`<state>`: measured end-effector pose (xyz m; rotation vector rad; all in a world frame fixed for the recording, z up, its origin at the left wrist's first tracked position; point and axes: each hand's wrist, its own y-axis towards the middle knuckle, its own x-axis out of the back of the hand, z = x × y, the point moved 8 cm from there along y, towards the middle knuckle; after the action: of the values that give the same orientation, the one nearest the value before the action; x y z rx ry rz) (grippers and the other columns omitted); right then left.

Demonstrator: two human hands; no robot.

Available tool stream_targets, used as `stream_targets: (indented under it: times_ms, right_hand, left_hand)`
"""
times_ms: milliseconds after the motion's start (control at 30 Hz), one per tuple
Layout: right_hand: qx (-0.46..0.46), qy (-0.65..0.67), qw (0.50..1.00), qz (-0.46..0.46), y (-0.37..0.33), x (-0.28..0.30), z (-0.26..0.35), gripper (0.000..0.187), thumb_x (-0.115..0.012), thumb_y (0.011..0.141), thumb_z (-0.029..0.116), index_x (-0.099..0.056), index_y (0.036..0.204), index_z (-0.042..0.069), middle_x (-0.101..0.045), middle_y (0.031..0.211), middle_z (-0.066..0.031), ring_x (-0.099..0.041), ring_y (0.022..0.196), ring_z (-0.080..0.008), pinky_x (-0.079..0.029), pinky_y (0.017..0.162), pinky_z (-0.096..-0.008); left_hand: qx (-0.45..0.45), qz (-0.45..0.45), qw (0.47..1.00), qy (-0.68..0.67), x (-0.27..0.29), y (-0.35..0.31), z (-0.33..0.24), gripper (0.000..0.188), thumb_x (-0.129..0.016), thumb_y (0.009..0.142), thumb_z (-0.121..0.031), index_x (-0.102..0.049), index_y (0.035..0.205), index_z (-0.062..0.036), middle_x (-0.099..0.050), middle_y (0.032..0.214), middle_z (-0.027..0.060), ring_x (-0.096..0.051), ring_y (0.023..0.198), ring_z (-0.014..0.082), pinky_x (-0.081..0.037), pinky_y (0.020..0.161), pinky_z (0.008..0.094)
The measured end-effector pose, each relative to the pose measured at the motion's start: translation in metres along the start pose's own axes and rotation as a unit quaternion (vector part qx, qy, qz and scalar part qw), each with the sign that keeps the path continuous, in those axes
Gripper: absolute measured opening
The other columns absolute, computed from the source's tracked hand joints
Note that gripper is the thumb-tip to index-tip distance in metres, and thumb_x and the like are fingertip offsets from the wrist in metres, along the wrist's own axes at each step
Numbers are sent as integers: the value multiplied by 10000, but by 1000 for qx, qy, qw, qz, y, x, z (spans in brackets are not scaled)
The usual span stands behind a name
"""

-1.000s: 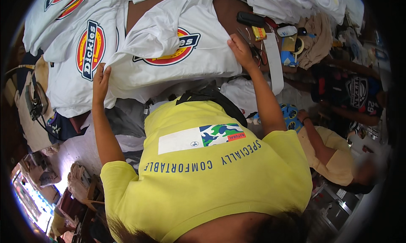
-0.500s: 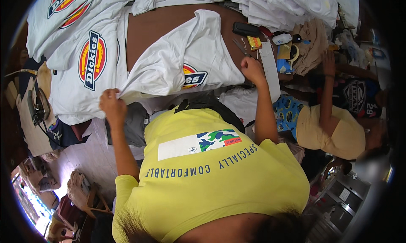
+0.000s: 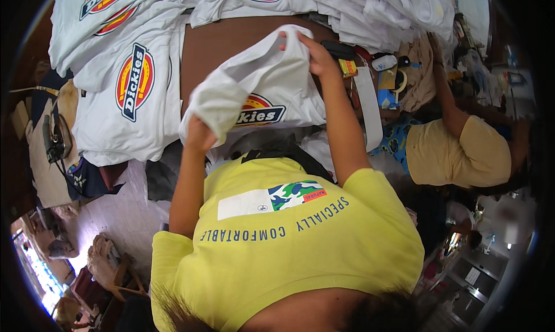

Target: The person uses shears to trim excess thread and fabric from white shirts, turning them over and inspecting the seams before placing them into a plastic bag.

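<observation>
A white T-shirt (image 3: 303, 100) with a red, yellow and dark blue print lies partly on the brown table (image 3: 205, 45) in front of me, its upper part lifted and folded over. My left hand (image 3: 200, 135) is closed around a bunched part at the near left, where cloth hides most of the fingers. At the far end, my right hand (image 3: 315, 54) grips the shirt's raised edge, with fingers on the cloth. Another white printed T-shirt (image 3: 159, 95) lies spread out to the left.
A white pile of cloth (image 3: 381, 11) stands at the back right. Along the right side lie a black case (image 3: 335, 48), a yellow packet (image 3: 348, 67), a white paper strip (image 3: 366, 100) and a tape roll (image 3: 400, 81). An iron (image 3: 56, 144) is at far left. Another person (image 3: 457, 150) works at right.
My left hand has moved right with the bunched cloth, folding it over. My right hand has gone from near the scissors to the shirt's far edge and taken hold of it.
</observation>
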<state>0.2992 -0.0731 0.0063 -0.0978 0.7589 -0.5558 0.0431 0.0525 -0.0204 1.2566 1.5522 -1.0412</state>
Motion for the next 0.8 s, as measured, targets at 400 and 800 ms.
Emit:
stream_targets:
  times_ms: [400, 800]
  right_hand:
    - [257, -134, 937, -197, -287, -6, 100, 619, -617, 789, 454, -518, 1097, -73, -620, 954, -198, -631, 779, -264, -521, 680, -360]
    - [54, 42, 994, -88, 5, 61, 67, 291, -636, 819, 171, -569, 1017, -32, -631, 987, -133, -615, 896, -224, -469, 861, -343]
  left_hand:
    - [-314, 176, 722, 591, -137, -181, -188, 577, -601, 799, -370, -482, 1197, 31, -496, 1192, 205, -479, 1101, 338, -324, 980, 468]
    - [-157, -167, 706, 670, -28, 90, -202, 301, -645, 818, -264, -643, 925, 17, -635, 817, 31, -551, 752, 84, -423, 691, 229]
